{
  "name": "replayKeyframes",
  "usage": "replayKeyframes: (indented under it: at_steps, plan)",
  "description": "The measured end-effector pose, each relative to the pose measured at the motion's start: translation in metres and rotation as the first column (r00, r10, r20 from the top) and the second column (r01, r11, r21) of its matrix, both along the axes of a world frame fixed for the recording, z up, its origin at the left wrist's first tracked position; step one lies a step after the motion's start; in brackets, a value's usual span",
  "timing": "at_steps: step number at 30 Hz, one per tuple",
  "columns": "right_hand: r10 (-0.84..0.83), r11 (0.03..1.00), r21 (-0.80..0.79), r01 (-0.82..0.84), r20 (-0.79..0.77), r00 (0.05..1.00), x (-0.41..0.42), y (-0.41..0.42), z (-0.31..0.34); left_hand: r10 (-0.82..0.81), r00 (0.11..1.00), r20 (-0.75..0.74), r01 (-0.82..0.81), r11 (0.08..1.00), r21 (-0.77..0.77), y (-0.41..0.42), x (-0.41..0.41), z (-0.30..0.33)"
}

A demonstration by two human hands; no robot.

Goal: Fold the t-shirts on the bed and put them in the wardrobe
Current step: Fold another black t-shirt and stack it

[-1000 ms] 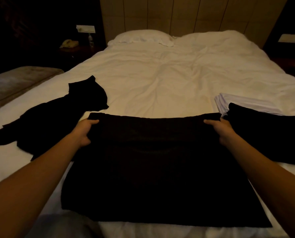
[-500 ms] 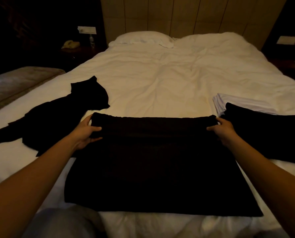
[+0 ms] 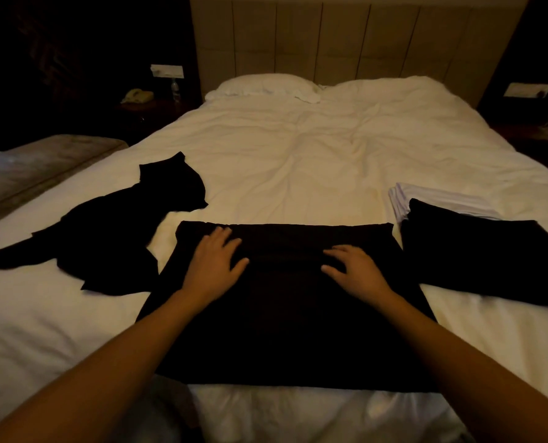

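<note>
A black t-shirt (image 3: 285,314), partly folded into a rectangle, is laid flat at the near edge of the white bed (image 3: 298,161). The left hand (image 3: 215,263) and the right hand (image 3: 355,270) are pressed palm-down on its far half, fingers spread and straight, nothing being gripped. Just left of this t-shirt, touching its edge, an unfolded black t-shirt (image 3: 106,231) is spread crumpled on the bed. Just right of it, a folded black garment (image 3: 477,254) is stacked partly over a folded white garment (image 3: 432,196). Beyond the t-shirt, a pillow (image 3: 263,86) is seen against the padded headboard (image 3: 346,36).
</note>
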State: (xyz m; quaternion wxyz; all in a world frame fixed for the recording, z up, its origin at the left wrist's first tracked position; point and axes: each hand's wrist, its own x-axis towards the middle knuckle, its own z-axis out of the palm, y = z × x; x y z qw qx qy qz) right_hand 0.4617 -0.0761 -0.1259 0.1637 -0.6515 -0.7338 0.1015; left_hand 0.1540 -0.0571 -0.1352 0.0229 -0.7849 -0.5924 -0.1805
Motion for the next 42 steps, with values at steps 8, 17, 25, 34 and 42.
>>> replayKeyframes:
  at_steps: [8,17,25,34,42]
  plan:
    - [-0.051,0.986,0.163,0.028,0.142,0.988,0.001,0.001,0.002,-0.053,0.998,0.014,0.055,0.985,-0.161,0.005,0.013,0.001]
    - [-0.029,0.989,0.146,-0.003,0.219,0.975,-0.002,-0.013,0.005,0.139,0.988,-0.061,-0.15,0.949,-0.278,-0.005,-0.02,-0.012]
    - [0.155,0.988,-0.045,-0.149,0.205,0.966,-0.043,0.004,-0.004,0.263,0.944,-0.198,-0.313,0.903,-0.293,0.0,0.002,-0.002]
    - [-0.008,0.999,0.046,0.002,0.129,0.992,-0.054,0.051,0.002,-0.04,0.999,-0.012,0.034,0.943,-0.332,0.047,0.059,0.006]
    - [-0.065,0.993,-0.082,0.09,0.266,0.962,0.013,0.068,-0.02,0.049,0.99,-0.131,-0.089,0.943,-0.32,0.064,0.031,-0.018]
